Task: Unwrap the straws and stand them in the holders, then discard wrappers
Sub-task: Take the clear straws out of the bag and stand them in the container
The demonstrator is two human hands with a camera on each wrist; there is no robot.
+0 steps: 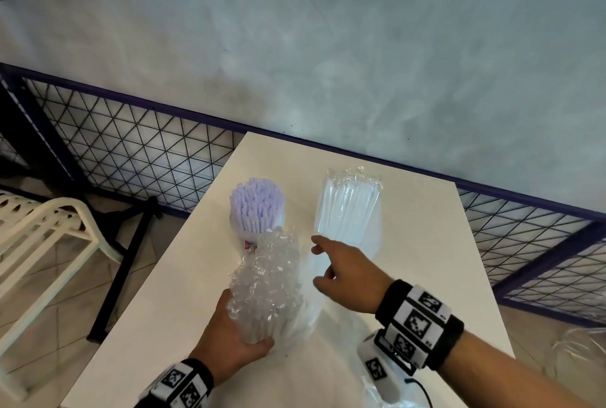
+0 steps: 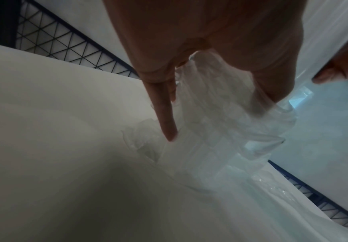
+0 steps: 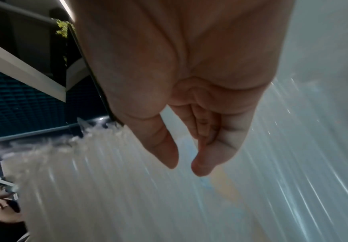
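My left hand (image 1: 239, 329) grips the lower end of a bundle of straws in crinkly clear wrappers (image 1: 267, 279), held tilted above the white table (image 1: 183, 302). In the left wrist view the wrapped bundle (image 2: 220, 124) runs out from my palm, with one finger (image 2: 166, 117) lying straight along it. My right hand (image 1: 319, 260) hovers just right of the bundle's top, fingers loosely curled and holding nothing; the right wrist view shows the right hand (image 3: 185, 167) the same way. A holder of lavender straws (image 1: 255, 207) stands behind. A flat clear pack of straws (image 1: 347, 207) lies to its right.
A white plastic chair (image 1: 42, 237) stands left of the table. A black wire mesh fence (image 1: 137, 148) with a purple rail runs behind it, below a grey wall. Loose clear plastic (image 1: 387, 388) lies at the table's near edge under my right wrist.
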